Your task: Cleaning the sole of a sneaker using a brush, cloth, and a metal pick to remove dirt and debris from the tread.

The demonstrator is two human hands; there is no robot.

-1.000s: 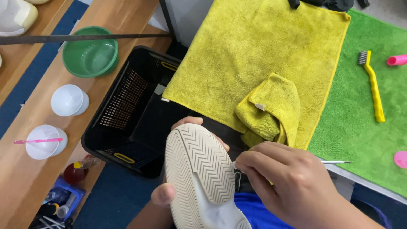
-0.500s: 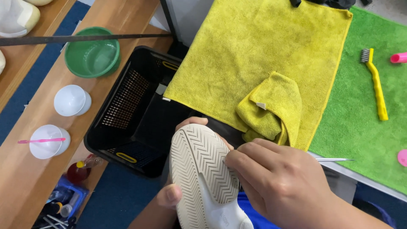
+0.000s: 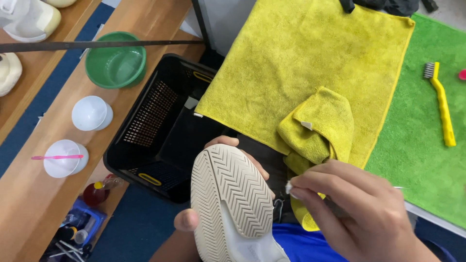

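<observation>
It looked like a shoe-cleaning workshop: a yellow microfibre cloth [image 3: 296, 58] was spread over a green mat [image 3: 427, 145] beside a yellow brush [image 3: 441, 111], while a wooden bench [image 3: 29, 204] held a green basin [image 3: 115, 60], white bowls [image 3: 91, 113] and pale shoes [image 3: 29, 22].

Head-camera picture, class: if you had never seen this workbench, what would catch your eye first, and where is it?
First, the white shoe, sole up at bottom centre, gripped from beneath by the left hand. Beside it the right hand pinches something small and white at the sole's edge. Behind them a large yellow cloth lies spread out, a green mat to its right and a black crate to its left.
</observation>
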